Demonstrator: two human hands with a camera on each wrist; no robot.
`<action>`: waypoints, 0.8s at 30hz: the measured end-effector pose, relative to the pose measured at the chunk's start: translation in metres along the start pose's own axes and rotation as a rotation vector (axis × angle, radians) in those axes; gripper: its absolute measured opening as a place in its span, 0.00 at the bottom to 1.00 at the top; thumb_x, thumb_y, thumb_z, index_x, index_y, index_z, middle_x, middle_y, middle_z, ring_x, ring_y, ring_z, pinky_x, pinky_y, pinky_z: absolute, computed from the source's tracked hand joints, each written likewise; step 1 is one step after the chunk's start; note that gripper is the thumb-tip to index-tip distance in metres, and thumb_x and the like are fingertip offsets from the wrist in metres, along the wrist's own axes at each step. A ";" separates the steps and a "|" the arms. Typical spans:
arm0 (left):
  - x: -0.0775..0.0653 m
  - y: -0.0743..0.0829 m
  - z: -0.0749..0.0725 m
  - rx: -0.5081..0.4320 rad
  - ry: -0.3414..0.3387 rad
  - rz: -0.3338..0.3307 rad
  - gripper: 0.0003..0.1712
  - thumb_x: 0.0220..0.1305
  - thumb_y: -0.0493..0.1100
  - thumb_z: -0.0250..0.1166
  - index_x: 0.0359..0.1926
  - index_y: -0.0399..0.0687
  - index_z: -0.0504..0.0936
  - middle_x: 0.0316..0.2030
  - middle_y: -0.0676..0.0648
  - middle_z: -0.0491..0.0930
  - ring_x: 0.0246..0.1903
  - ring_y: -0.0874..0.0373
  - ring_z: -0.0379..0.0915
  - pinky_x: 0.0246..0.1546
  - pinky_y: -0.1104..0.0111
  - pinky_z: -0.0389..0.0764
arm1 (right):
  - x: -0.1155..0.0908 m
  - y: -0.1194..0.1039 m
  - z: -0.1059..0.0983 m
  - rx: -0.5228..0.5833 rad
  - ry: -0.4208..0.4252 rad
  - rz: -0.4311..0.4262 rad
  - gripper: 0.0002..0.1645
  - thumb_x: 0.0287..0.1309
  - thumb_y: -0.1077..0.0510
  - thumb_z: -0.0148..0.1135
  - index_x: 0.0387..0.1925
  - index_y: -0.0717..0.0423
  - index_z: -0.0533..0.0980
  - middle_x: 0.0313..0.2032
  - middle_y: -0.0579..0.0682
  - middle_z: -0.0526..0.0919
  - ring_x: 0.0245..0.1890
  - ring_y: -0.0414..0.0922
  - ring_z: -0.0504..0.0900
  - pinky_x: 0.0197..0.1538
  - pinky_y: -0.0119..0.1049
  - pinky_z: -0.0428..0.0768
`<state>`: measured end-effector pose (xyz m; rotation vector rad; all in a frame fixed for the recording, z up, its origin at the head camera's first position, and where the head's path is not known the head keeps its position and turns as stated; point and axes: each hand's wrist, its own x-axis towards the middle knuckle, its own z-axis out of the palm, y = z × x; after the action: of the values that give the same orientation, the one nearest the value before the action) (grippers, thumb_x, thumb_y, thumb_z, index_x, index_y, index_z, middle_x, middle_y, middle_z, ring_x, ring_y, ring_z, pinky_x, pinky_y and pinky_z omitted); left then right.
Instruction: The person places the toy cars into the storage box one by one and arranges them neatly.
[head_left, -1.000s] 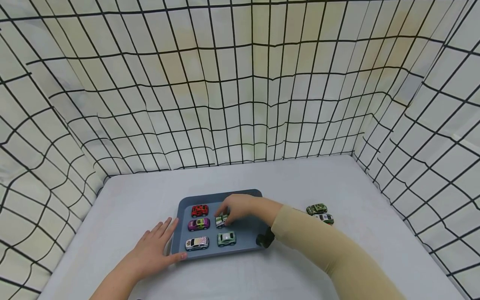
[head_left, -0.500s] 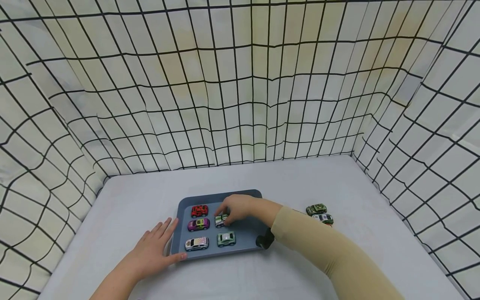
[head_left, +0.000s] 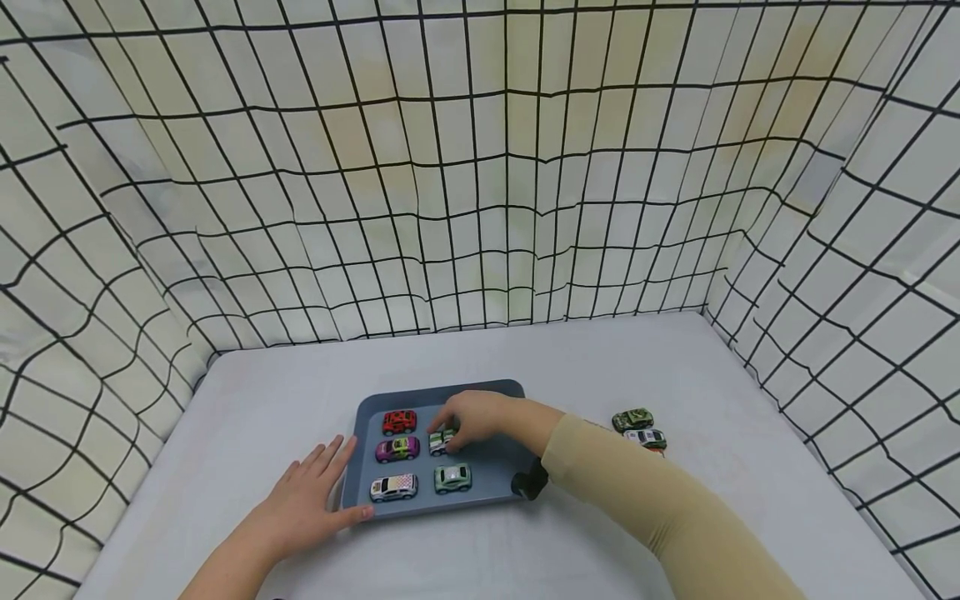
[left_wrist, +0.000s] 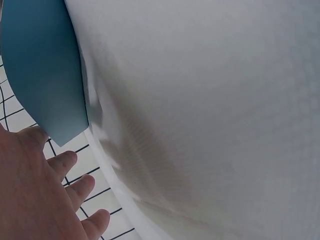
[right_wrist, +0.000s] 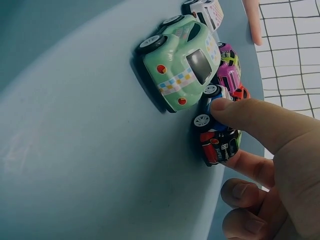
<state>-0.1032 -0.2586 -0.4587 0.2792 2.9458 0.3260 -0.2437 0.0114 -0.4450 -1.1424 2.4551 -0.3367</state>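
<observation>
My right hand reaches over a blue-grey tray and pinches a small toy car between thumb and index finger. In the right wrist view this toy car shows a black and red end and a blue side. Left of it in the tray are a red toy car, a purple toy car and a white toy car. A pale green toy car sits just nearer. At the tray's left edge my left hand lies with fingers straight, its thumb touching the front left corner.
Right of the tray, a camouflage-green toy car and a white toy car stand on the white table, partly beside something orange. A black wrist camera hangs under my right forearm. Black-gridded white cloth encloses the table.
</observation>
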 end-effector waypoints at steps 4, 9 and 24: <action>0.000 0.000 0.000 -0.003 0.007 0.005 0.68 0.48 0.84 0.57 0.76 0.42 0.55 0.72 0.30 0.56 0.70 0.28 0.49 0.64 0.31 0.52 | -0.001 0.000 0.000 0.006 0.000 -0.001 0.24 0.59 0.47 0.71 0.58 0.34 0.80 0.53 0.39 0.81 0.50 0.34 0.79 0.52 0.32 0.78; -0.001 0.001 -0.001 -0.004 0.006 0.004 0.69 0.47 0.85 0.56 0.76 0.42 0.55 0.72 0.30 0.56 0.70 0.28 0.49 0.64 0.31 0.52 | -0.001 0.002 0.001 0.004 0.001 -0.007 0.26 0.59 0.46 0.70 0.60 0.34 0.79 0.52 0.39 0.81 0.48 0.34 0.79 0.51 0.32 0.79; -0.002 0.002 -0.001 -0.013 0.000 -0.002 0.69 0.47 0.85 0.56 0.76 0.40 0.55 0.73 0.30 0.55 0.70 0.28 0.49 0.65 0.31 0.51 | -0.011 0.005 -0.010 0.088 0.071 -0.002 0.28 0.57 0.43 0.72 0.60 0.33 0.79 0.45 0.38 0.81 0.41 0.35 0.76 0.41 0.31 0.77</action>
<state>-0.1013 -0.2579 -0.4568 0.2752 2.9425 0.3448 -0.2451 0.0238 -0.4346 -1.1145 2.4730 -0.4894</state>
